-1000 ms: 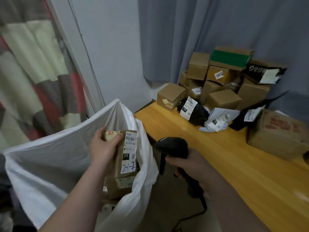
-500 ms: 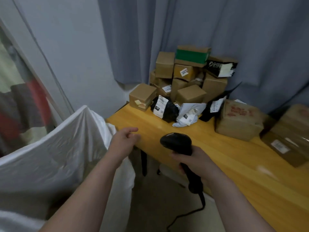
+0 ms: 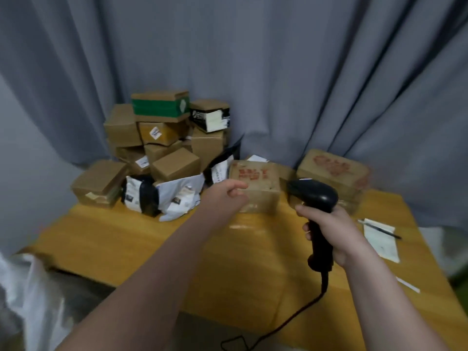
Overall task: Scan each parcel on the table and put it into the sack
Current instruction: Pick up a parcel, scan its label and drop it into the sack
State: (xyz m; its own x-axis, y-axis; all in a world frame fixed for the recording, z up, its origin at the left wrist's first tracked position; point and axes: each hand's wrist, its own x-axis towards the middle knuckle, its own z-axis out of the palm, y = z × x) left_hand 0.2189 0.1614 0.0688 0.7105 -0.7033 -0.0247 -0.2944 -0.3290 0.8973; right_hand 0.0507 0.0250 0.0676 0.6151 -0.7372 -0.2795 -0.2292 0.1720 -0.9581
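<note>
Hovering left hand (image 3: 224, 196) fronts red-printed box (image 3: 263, 191), above table (image 3: 126, 239).

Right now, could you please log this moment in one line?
left hand: empty, near red-stamped box | right hand: grips scanner | parcels: on table

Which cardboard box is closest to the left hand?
The red-printed box just beyond the left hand; the other red-printed box sits farther right, behind the barcode scanner.

One scanner (image 3: 316, 196), one sack (image 3: 33, 300), one table (image 3: 126, 239)
</note>
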